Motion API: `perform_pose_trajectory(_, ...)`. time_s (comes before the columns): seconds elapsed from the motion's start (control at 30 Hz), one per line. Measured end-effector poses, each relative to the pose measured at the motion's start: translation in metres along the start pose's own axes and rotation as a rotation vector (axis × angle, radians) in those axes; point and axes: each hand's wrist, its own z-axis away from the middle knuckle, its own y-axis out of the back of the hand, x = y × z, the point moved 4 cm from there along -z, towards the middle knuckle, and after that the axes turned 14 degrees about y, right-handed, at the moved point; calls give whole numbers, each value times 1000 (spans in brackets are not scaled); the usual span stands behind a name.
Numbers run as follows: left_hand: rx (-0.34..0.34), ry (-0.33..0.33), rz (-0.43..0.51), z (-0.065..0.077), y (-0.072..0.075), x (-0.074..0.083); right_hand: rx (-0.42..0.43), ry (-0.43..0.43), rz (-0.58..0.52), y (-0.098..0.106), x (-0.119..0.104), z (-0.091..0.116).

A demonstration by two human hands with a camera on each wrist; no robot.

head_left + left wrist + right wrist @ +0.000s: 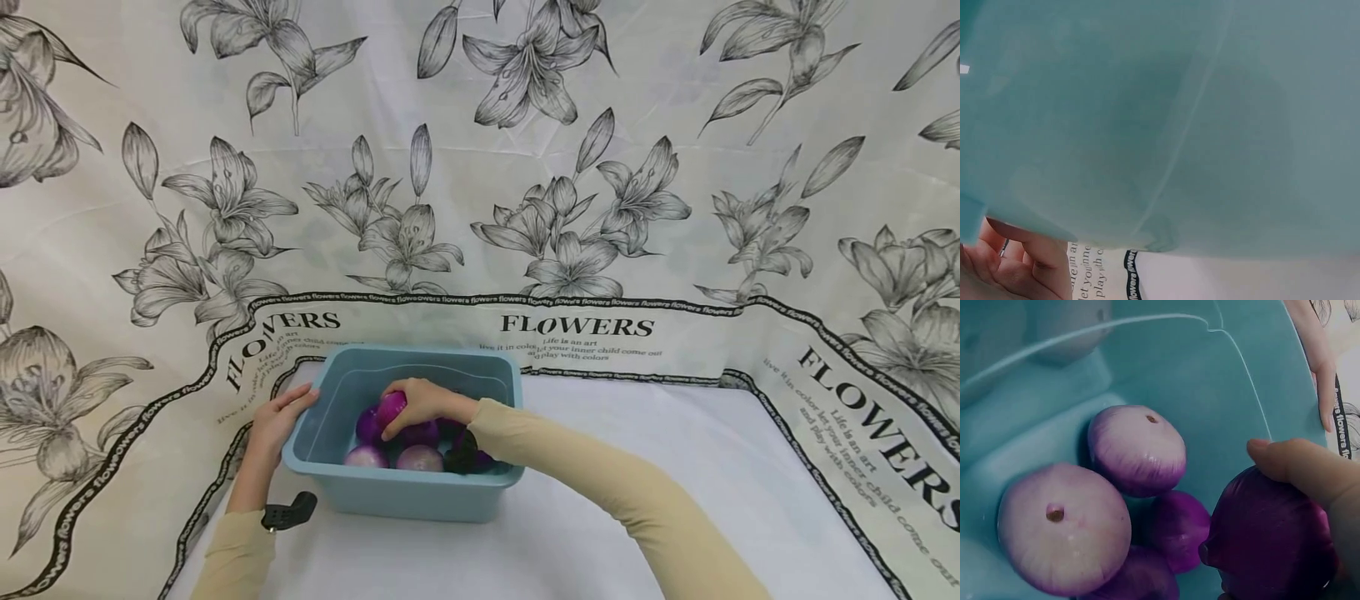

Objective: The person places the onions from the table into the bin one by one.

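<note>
My right hand reaches into a blue plastic basin and grips a purple onion. In the right wrist view the thumb lies over the onion's upper side, and the other fingers are hidden. Below it in the basin are two paler onions, a larger one and a smaller one, beside a darker purple onion. My left hand holds the basin's left rim; in the left wrist view its fingers curl under the basin's edge.
Toward the basin's right side, a dark green leafy-looking thing lies beside the onions, partly under the right forearm. The basin stands on a white-covered table. A flower-printed cloth hangs behind and at both sides.
</note>
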Motion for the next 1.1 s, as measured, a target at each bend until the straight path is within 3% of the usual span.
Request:
perform_pose_trajectory(0.63,12,0,8,-2,0,0,-259,23,87,-21,-7,-14)
perform_pose_trajectory(0.9,19,-1,4,-2,-1,0,-339,190,283,-29,-4,-16)
perform_pose_trajectory(1.1,20,0,9,-2,-1,0,-328,228,283,-34,10,-20)
